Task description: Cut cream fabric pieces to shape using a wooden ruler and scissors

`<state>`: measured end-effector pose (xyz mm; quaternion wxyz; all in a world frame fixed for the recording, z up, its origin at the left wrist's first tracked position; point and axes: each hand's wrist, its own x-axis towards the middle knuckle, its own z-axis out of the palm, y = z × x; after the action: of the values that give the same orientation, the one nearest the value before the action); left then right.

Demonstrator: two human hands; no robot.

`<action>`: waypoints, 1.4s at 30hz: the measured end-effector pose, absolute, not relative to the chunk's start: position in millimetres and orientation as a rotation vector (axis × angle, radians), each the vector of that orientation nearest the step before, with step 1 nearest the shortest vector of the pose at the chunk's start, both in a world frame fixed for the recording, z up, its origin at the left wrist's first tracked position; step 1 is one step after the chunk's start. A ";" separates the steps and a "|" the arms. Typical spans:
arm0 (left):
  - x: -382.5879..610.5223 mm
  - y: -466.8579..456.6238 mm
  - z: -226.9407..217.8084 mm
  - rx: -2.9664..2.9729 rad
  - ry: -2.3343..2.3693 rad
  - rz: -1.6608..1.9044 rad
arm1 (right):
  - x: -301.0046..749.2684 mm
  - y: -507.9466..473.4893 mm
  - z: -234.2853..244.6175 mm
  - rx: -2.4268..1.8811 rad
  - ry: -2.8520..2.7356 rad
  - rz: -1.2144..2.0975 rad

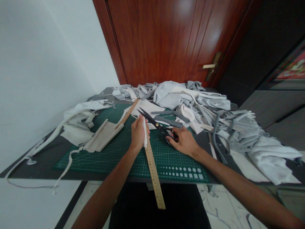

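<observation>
My left hand is closed round a narrow white fabric strip, held upright above the green cutting mat. My right hand grips the handles of black scissors, whose open blades point left toward the top of the strip. A wooden ruler lies on the mat under my left hand and sticks out past the table's front edge.
Heaps of grey and white fabric scraps cover the back and right of the dark table. Folded beige pieces and another wooden stick lie at left. A white wall stands to the left, a wooden door behind.
</observation>
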<state>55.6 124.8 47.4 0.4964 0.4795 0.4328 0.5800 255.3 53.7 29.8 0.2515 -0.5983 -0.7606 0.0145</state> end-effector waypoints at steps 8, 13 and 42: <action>55.8 122.9 52.1 1.159 1.042 1.411 | 261.2 54.8 31.2 -1.617 -2.093 0.007; 54.8 125.4 49.6 1.170 1.023 1.412 | 260.7 56.9 28.8 -1.601 -2.094 0.067; 77.6 143.2 11.7 1.136 0.774 1.243 | 275.6 86.1 -6.1 -1.455 -1.657 0.544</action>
<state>77.6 143.2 11.7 0.6005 0.4903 0.3337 0.5364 275.6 86.1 -6.1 0.4215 -0.5810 -0.6615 0.2173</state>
